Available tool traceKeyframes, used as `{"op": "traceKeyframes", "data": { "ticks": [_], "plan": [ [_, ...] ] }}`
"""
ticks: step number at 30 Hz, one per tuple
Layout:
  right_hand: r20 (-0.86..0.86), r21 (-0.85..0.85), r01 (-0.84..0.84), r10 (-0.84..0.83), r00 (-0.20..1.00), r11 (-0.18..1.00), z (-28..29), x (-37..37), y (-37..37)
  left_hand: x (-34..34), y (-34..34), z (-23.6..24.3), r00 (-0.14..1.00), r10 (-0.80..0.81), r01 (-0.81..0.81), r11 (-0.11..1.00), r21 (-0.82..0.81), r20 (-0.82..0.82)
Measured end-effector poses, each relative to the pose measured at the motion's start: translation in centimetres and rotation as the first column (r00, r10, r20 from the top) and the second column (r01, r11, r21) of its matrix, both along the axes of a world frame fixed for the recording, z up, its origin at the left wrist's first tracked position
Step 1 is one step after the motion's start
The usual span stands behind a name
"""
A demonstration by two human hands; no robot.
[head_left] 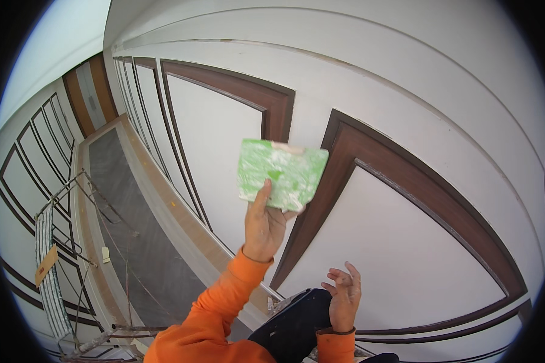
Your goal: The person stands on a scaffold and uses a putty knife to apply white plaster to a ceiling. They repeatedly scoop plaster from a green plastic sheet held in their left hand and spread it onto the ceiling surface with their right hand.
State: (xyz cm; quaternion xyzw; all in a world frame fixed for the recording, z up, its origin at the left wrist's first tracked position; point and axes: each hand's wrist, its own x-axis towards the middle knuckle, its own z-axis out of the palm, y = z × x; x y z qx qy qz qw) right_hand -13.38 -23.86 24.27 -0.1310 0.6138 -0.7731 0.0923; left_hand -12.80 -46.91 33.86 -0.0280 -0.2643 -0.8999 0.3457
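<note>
A wrinkled orange sleeve [215,308] leads to the left hand [265,230], gripping a flat, four-sided green plate [278,172] smeared with chalky white, thumb across its face, raised before the white wall [312,124]. The right hand [344,296] hangs open, fingers loosely curled. Beyond, dark brown mouldings [418,187] frame smooth panels; left, a tubular metal scaffold [53,266] stands.

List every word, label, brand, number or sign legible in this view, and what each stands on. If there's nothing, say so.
None: no text is legible anywhere in view.
Green plate in the left hand: white smears, no lettering to be made out.
Brown piece at left: any marking is too small to read.
Pale yellow piece below: too small to tell.
Wall panel at right: no lettering shows.
</note>
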Motion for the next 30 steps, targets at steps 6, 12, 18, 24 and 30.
{"op": "traceKeyframes", "data": {
  "ticks": [6, 12, 18, 24, 30],
  "plan": [
    [0.084, -0.048, 0.072, -0.067, 0.994, 0.996, -0.4, -0.9, 1.4, -2.4, -3.5, 3.5, 0.937, 0.301, -0.344, 0.881, -0.324, -0.178],
    [0.041, -0.124, 0.072, -0.068, 0.997, 0.99, -1.3, -1.1, 1.5, -4.2, -4.2, 4.8, 0.869, 0.458, -0.491, 0.758, -0.429, -0.186],
    [0.044, -0.167, 0.082, -0.076, 0.996, 0.983, -1.9, -1.3, 1.8, -6.8, -6.1, 5.9, 0.667, 0.671, -0.662, 0.335, -0.671, -0.323],
    [0.039, -0.193, 0.069, -0.063, 0.997, 0.979, -1.7, -1.1, 2.1, -11.0, -7.4, 10.5, 0.263, 0.602, -0.621, -0.493, -0.61, -0.754],
    [0.028, -0.191, 0.07, -0.065, 0.997, 0.979, -1.8, -1.1, 2.0, -15.7, -7.8, 9.7, 0.185, 0.594, -0.48, -0.64, -0.6, -0.783]
  ]
}}
